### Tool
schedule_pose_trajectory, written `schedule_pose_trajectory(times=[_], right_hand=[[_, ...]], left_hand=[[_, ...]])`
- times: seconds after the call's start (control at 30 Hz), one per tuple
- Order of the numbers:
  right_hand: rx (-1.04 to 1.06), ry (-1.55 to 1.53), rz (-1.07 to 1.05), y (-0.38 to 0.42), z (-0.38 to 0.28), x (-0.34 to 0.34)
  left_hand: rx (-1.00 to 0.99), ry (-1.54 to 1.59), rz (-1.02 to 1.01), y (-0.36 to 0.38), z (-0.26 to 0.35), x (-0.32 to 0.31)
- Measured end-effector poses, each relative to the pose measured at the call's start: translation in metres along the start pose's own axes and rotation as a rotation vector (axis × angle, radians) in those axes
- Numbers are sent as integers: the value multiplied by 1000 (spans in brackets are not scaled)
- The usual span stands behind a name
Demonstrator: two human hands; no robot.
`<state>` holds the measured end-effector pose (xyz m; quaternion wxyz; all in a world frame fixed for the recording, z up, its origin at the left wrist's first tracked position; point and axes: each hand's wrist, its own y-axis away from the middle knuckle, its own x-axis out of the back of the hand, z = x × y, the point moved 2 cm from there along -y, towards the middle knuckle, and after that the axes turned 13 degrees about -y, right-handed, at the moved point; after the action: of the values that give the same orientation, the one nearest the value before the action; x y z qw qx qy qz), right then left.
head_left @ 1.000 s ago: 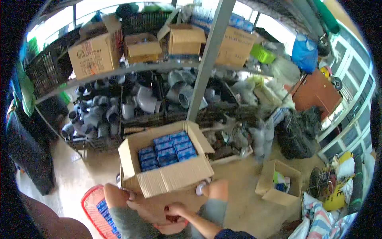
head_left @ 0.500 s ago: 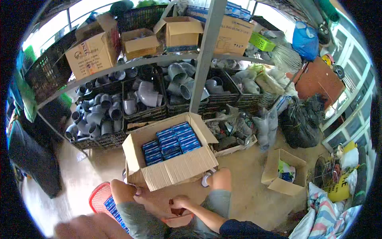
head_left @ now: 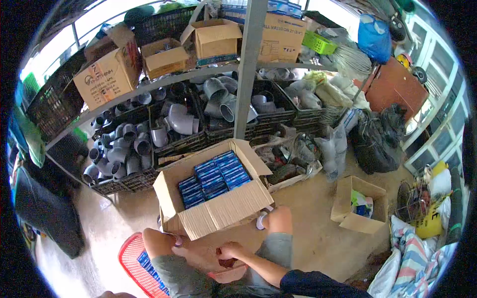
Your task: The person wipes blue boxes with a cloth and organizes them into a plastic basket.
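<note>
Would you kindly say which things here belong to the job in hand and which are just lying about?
Likely part of the job, being nearest the person:
large open carton
blue packets inside it
red basket
similar blue packets in it

Apparently lying about:
grey pipe fittings
black crates
black bag
striped sack
small open carton
</note>
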<state>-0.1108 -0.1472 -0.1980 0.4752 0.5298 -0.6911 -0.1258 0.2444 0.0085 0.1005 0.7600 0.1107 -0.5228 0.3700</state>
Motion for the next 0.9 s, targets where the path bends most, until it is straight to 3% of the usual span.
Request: schedule_pose_trajectory(times=[0.27, 0.33, 0.47, 0.6, 0.73, 0.77, 0.8, 0.9], right_hand=[[-36, 25, -39, -50, 34, -40], [-4, 65, 47, -42, 29, -36], [23, -7, -1, -17, 8, -16], [14, -5, 61, -15, 14, -15], [132, 19, 139, -34, 20, -35], [44, -37, 96, -37, 20, -40], [-44, -86, 56, -36, 20, -33], [9, -125, -68, -6, 3, 5]], left_hand=[[-28, 9, -21, -10, 7, 1], [-33, 12, -27, -14, 9, 4], [-45, 35, -37, -11, 23, 12], [-80, 187, -100, 7, 65, 23], [-176, 494, -380, 16, 145, 20], [-194, 565, -490, 12, 167, 9], [-207, 622, -613, 3, 191, -11], [-233, 646, -906, -33, 248, -114]])
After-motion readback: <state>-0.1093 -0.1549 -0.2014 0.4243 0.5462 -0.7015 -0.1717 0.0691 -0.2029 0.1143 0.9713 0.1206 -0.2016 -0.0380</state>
